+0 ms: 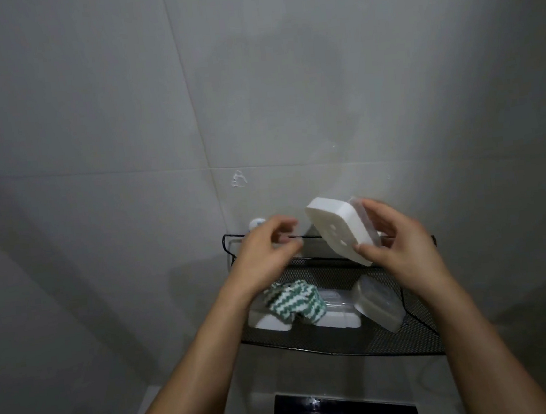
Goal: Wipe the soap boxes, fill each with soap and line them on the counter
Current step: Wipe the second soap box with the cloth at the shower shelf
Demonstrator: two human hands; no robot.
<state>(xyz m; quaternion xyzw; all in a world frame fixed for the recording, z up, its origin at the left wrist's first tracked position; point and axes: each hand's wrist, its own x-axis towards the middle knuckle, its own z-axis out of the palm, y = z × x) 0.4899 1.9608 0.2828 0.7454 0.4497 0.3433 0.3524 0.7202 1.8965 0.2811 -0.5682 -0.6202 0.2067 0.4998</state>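
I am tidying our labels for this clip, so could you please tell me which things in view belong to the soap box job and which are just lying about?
Belongs to the job:
- white soap box, held tilted by the right hand
- green-and-white cloth
- soap boxes on the shelf
- left hand, holding nothing

Just lying about:
- black mesh shelf
- small white fitting on the wall
- dark panel below

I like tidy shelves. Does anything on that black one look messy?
Yes. The green-and-white cloth lies crumpled over the white soap boxes on the black mesh shelf, and one clear-lidded box sits tilted.
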